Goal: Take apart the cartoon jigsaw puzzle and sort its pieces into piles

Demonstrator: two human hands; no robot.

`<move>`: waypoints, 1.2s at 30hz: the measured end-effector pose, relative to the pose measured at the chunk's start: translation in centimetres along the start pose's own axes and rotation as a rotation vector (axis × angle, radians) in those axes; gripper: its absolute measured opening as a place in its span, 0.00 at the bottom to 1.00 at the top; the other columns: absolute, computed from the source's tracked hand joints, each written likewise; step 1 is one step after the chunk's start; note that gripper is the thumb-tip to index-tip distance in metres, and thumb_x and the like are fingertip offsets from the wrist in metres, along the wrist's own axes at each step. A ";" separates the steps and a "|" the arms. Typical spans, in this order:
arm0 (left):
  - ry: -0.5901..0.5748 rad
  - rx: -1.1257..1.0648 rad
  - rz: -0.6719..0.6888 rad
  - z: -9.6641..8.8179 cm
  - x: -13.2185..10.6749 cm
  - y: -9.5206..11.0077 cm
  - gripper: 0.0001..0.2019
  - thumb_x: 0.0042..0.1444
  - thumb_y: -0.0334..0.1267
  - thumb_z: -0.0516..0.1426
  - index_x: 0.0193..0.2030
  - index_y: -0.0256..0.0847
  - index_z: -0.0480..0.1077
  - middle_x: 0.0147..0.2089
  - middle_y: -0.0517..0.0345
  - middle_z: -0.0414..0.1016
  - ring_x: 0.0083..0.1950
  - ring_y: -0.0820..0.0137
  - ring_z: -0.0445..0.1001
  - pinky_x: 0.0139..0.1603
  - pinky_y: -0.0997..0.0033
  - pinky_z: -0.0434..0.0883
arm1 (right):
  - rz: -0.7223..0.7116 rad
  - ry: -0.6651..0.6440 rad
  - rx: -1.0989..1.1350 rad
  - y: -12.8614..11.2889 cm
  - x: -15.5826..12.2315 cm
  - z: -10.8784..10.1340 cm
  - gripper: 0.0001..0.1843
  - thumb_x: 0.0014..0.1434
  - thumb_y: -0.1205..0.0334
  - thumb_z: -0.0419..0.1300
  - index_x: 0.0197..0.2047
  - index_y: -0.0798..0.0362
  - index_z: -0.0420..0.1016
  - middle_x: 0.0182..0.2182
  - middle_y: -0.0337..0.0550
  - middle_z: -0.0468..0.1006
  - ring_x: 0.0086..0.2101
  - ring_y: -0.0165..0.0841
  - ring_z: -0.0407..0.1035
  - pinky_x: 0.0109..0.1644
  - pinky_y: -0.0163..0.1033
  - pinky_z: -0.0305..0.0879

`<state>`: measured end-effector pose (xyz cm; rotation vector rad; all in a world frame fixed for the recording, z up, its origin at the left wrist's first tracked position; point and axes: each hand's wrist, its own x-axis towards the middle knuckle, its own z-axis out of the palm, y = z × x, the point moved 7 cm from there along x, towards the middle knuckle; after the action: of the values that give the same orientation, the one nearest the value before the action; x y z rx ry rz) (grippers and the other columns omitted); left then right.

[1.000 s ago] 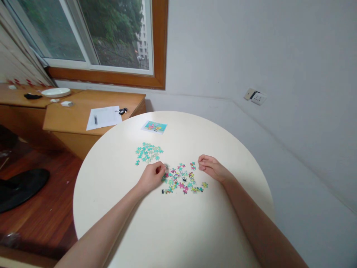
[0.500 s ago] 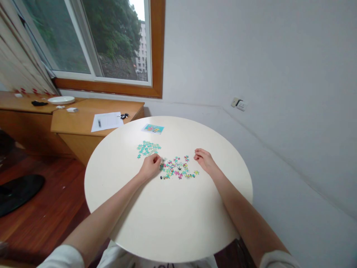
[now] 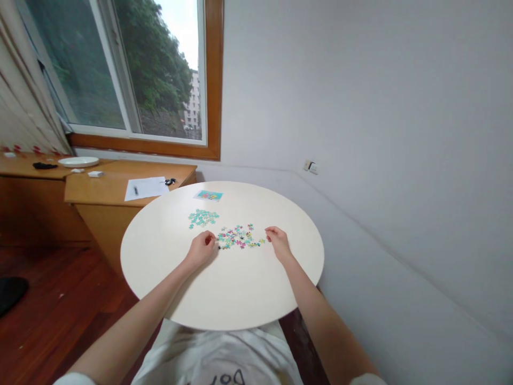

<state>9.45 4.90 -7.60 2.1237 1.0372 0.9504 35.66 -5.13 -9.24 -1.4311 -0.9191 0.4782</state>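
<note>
A loose heap of multicoloured jigsaw puzzle pieces [image 3: 240,238] lies on the round white table [image 3: 224,289], between my two hands. At the heap's left edge is my left hand [image 3: 202,247], thumb and forefinger curled together; whatever they pinch is too small to make out. My right hand [image 3: 278,241] hovers just off the right edge, fingers loosely bent and a little apart, with no piece visible in them. Farther back on the left, a second group of mostly turquoise puzzle pieces [image 3: 203,217] is spread out. Behind that lies a small colourful picture card [image 3: 209,195].
A wooden cabinet [image 3: 132,227] stands against the table's back left, bearing a paper sheet [image 3: 146,188], keys [image 3: 170,182], a small white box [image 3: 95,174] and a white plate [image 3: 78,161]. The wall with a socket [image 3: 313,168] runs behind and right.
My view has tilted up and shifted right, so the table sits farther left. Both hands stay beside the mixed heap; the left has drawn slightly back from it.
</note>
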 end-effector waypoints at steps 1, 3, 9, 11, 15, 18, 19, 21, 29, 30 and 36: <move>0.005 0.003 0.003 0.0 -0.1 0.0 0.07 0.47 0.35 0.49 0.28 0.38 0.66 0.26 0.58 0.69 0.29 0.70 0.67 0.32 0.72 0.62 | -0.018 0.000 -0.063 -0.2 -0.5 0.0 0.07 0.44 0.61 0.54 0.28 0.51 0.69 0.21 0.37 0.65 0.24 0.30 0.60 0.30 0.38 0.57; 0.018 0.014 0.011 -0.1 -0.1 0.0 0.07 0.47 0.34 0.49 0.28 0.37 0.67 0.26 0.58 0.69 0.29 0.69 0.67 0.32 0.72 0.63 | -0.071 -0.002 -0.184 -0.6 -1.3 0.2 0.07 0.44 0.64 0.54 0.28 0.52 0.71 0.26 0.39 0.68 0.28 0.32 0.62 0.35 0.40 0.60; 0.006 0.121 0.052 0.1 -0.3 0.4 0.09 0.49 0.32 0.49 0.35 0.36 0.69 0.31 0.54 0.70 0.32 0.69 0.68 0.35 0.71 0.64 | -0.178 -0.061 -0.437 -1.1 -1.9 1.5 0.12 0.47 0.72 0.53 0.34 0.55 0.76 0.40 0.49 0.70 0.42 0.38 0.66 0.52 0.43 0.57; -0.003 0.130 0.071 0.2 -0.4 0.6 0.09 0.50 0.31 0.50 0.36 0.36 0.69 0.33 0.53 0.70 0.33 0.69 0.68 0.37 0.71 0.64 | -0.184 -0.076 -0.501 -1.0 -1.9 1.7 0.14 0.48 0.74 0.53 0.35 0.54 0.76 0.42 0.49 0.70 0.44 0.38 0.66 0.54 0.43 0.56; -0.033 0.182 0.115 0.6 -0.5 0.8 0.09 0.51 0.31 0.49 0.37 0.35 0.69 0.34 0.53 0.69 0.35 0.69 0.67 0.39 0.71 0.64 | -0.199 -0.098 -0.585 -0.8 -1.9 1.9 0.15 0.50 0.75 0.52 0.37 0.53 0.76 0.41 0.46 0.71 0.44 0.36 0.66 0.54 0.40 0.58; -0.047 0.216 0.128 0.9 -0.5 0.7 0.09 0.51 0.29 0.49 0.37 0.36 0.69 0.33 0.53 0.69 0.36 0.68 0.67 0.39 0.70 0.64 | -0.218 -0.110 -0.623 -0.8 -1.9 1.9 0.15 0.51 0.74 0.52 0.38 0.54 0.76 0.41 0.47 0.71 0.44 0.35 0.67 0.53 0.40 0.60; -0.049 0.222 0.128 0.9 -0.5 0.7 0.09 0.50 0.29 0.50 0.37 0.36 0.69 0.33 0.54 0.69 0.36 0.68 0.67 0.39 0.70 0.64 | -0.223 -0.113 -0.632 -0.8 -1.9 1.9 0.15 0.51 0.74 0.52 0.38 0.55 0.76 0.40 0.47 0.71 0.44 0.35 0.67 0.53 0.40 0.60; -0.052 0.232 0.128 1.0 -0.4 0.6 0.09 0.50 0.28 0.50 0.36 0.36 0.69 0.32 0.54 0.69 0.35 0.68 0.67 0.38 0.70 0.63 | -0.232 -0.115 -0.646 -0.8 -1.8 1.9 0.14 0.51 0.74 0.52 0.37 0.55 0.76 0.40 0.47 0.71 0.43 0.34 0.68 0.52 0.40 0.61; -0.044 0.263 0.130 0.8 -0.4 0.9 0.09 0.51 0.29 0.50 0.36 0.36 0.70 0.31 0.54 0.69 0.34 0.68 0.68 0.38 0.69 0.65 | -0.253 -0.131 -0.727 -1.1 -2.0 2.2 0.12 0.52 0.72 0.54 0.38 0.54 0.76 0.40 0.45 0.72 0.42 0.32 0.69 0.51 0.37 0.62; -0.044 0.263 0.133 0.9 -0.4 0.9 0.09 0.51 0.29 0.50 0.36 0.36 0.70 0.31 0.54 0.69 0.34 0.68 0.68 0.38 0.69 0.65 | -0.256 -0.137 -0.747 -1.3 -2.1 2.3 0.12 0.52 0.70 0.55 0.38 0.53 0.76 0.41 0.45 0.72 0.42 0.32 0.68 0.51 0.37 0.62; -0.016 0.239 0.184 0.7 -0.3 1.0 0.11 0.51 0.33 0.52 0.40 0.35 0.70 0.44 0.46 0.69 0.48 0.63 0.68 0.53 0.64 0.64 | -0.200 -0.111 -0.913 -1.7 -2.3 2.1 0.17 0.56 0.67 0.51 0.47 0.55 0.74 0.50 0.51 0.67 0.49 0.39 0.65 0.55 0.43 0.58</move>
<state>10.33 3.97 -7.36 2.4543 1.0022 0.9316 32.29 -5.83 -8.39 -2.1009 -1.4539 -0.0476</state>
